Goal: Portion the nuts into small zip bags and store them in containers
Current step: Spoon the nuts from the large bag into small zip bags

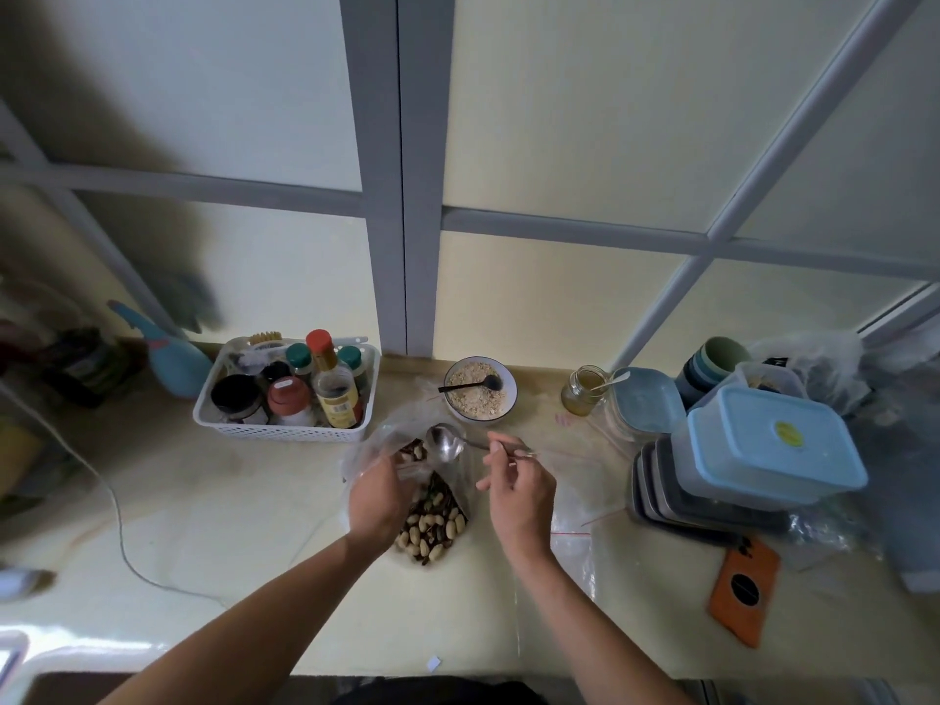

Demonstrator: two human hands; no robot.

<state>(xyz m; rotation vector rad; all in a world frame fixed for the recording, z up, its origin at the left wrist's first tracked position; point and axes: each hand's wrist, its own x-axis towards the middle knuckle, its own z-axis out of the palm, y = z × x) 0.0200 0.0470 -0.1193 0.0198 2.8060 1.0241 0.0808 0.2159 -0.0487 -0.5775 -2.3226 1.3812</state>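
Observation:
A clear plastic bag of mixed nuts point(431, 526) lies on the counter in front of me. My left hand point(376, 493) grips the open top of a clear bag point(389, 440) with a few nuts inside it. My right hand point(516, 493) pinches the handle of a metal spoon point(446, 442), whose empty bowl hangs just above the bag's mouth. Empty zip bags point(572, 547) with red seal lines lie flat to the right of my right hand. Stacked lidded containers point(763, 450) with blue lids stand at the right.
A white basket point(285, 429) of spice jars stands at the back left. A bowl of oats point(479, 389) with a black spoon, a small jar point(585, 389) and cups sit along the back. An orange phone point(745, 585) lies at the right, and a white cable point(119, 526) runs across the left counter.

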